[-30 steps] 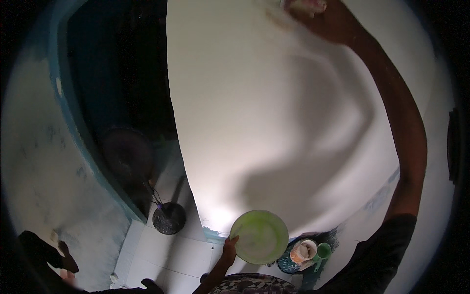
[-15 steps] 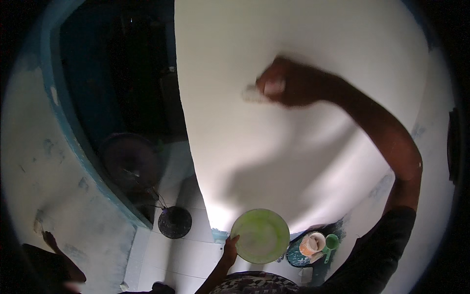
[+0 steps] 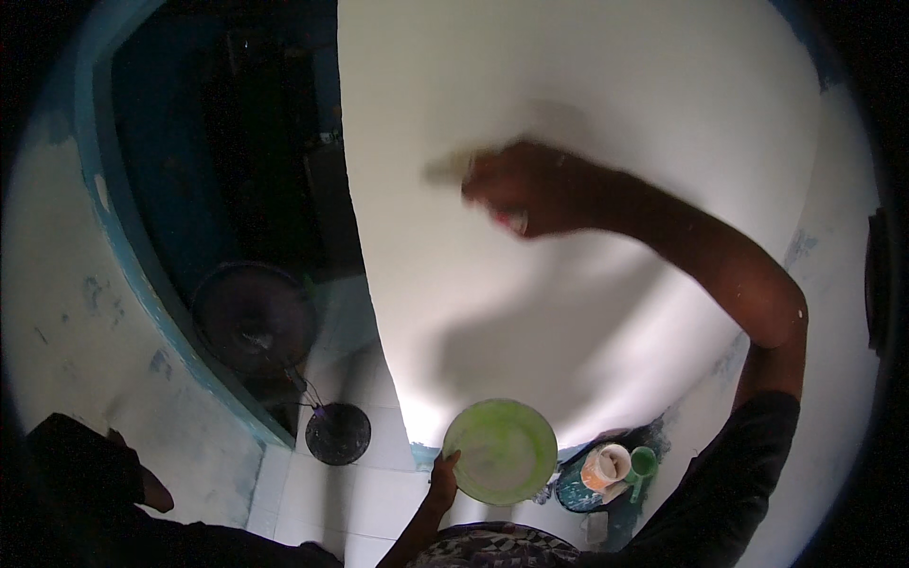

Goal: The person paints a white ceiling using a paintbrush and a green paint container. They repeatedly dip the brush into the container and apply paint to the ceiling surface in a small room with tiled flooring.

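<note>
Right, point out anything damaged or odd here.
The blue door frame has a pale patch that may be chipped or smeared; the left-hand wall shows scattered bluish blotches, uneven against the smoother white wall ahead.

The wall (image 3: 417,284) stands at far centre, a fan (image 3: 254,317) on the floor (image 3: 371,488) to its left. Before the wall are the right hand (image 3: 530,189) and, nearer, the bowl (image 3: 538,431) in the left hand (image 3: 444,476). Right of the bowl, a tub (image 3: 597,469) lies left of a dipper (image 3: 643,463).
</note>
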A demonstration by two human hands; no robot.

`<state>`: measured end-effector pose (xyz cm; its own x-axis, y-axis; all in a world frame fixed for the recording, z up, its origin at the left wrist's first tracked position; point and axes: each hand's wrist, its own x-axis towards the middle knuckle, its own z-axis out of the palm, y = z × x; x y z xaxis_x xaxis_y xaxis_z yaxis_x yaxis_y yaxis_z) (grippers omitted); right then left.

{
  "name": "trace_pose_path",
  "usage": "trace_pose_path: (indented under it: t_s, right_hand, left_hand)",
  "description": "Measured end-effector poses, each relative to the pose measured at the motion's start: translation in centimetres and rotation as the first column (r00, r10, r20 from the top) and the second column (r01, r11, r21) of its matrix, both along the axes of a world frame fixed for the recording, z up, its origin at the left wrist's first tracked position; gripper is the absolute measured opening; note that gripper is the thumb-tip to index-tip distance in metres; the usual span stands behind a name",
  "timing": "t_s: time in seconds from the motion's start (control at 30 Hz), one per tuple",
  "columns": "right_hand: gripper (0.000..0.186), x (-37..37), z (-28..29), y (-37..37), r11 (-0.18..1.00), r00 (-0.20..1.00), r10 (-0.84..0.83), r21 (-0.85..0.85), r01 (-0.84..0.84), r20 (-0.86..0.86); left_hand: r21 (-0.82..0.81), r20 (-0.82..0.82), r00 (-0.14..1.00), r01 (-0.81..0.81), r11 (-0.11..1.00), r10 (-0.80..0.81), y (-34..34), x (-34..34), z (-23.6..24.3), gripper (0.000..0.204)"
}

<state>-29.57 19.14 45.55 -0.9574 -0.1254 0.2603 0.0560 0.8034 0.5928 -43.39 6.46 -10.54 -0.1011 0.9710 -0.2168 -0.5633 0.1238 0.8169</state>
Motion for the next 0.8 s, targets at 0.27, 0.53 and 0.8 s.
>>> trace_pose_path:
  t_s: [0.27, 0.53, 0.8]
  right_hand:
    - [0.013, -0.3, 7.9, 0.2, 0.958, 0.961, -0.190, -0.253, 0.137, -0.201]
    - [0.027, -1.1, 9.0, 3.6, 0.866, 0.896, -0.261, 0.322, 0.381, -0.359]
    - [0.006, -0.5, -5.6, -0.4, 0.916, 0.942, -0.320, -0.219, 0.335, 0.101]
  left_hand:
    - [-0.049, 0.023, 0.998, -0.050, 0.998, 0.051, -0.7, -0.6, 1.2, 0.047]
    - [0.054, -0.012, 1.000, -0.021, 0.998, 0.022, -0.6, -1.4, -1.5, 0.049]
    - [-0.049, 0.021, 0.995, 0.103, 0.993, -0.102, -0.2, -0.2, -0.2, 0.049]
